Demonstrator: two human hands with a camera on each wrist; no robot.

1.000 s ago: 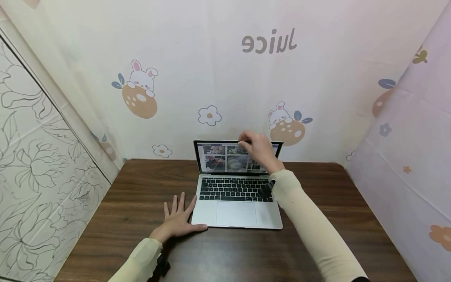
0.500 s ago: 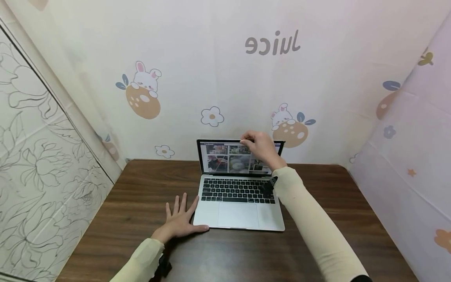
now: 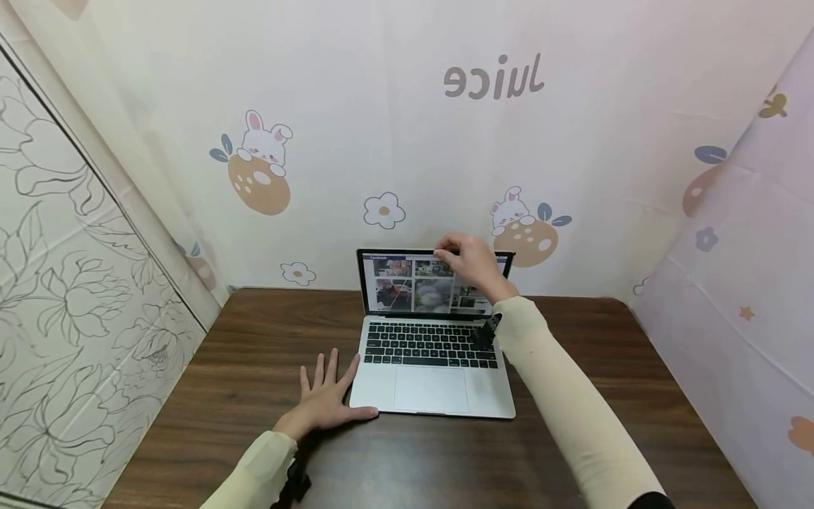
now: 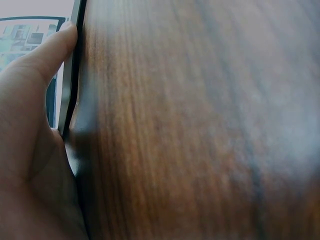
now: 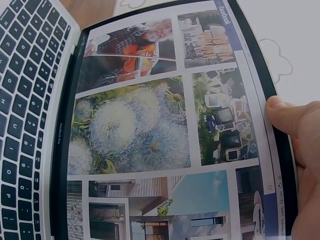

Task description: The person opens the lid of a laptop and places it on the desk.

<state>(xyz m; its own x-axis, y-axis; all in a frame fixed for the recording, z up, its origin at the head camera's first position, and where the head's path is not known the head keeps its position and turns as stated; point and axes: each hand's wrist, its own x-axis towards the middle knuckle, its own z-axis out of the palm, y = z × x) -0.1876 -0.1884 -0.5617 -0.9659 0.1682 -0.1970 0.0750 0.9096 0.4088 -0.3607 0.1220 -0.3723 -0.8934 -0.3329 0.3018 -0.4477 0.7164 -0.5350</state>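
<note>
A silver laptop (image 3: 487,394) stands unfolded on the wooden table, its screen (image 5: 135,120) lit with a page of pictures. My right hand (image 3: 472,263) pinches the top edge of the lid, right of its middle; in the right wrist view the thumb (image 5: 287,114) lies on the screen's dark border and the other fingers are behind the lid. Spread out at the laptop's front left corner, my left hand (image 3: 323,404) has straight fingers on the table, and its thumb (image 4: 52,47) touches the laptop's front edge.
The brown wooden table (image 3: 254,346) reaches back to a pale printed curtain (image 3: 331,141). Another curtain with line-drawn flowers (image 3: 76,304) hangs at the left, and pale cloth (image 3: 750,254) at the right.
The lid has tilted back slightly, with my right hand still pinching its edge. My left hand keeps its place at the laptop's corner. The head view has shifted a little.
</note>
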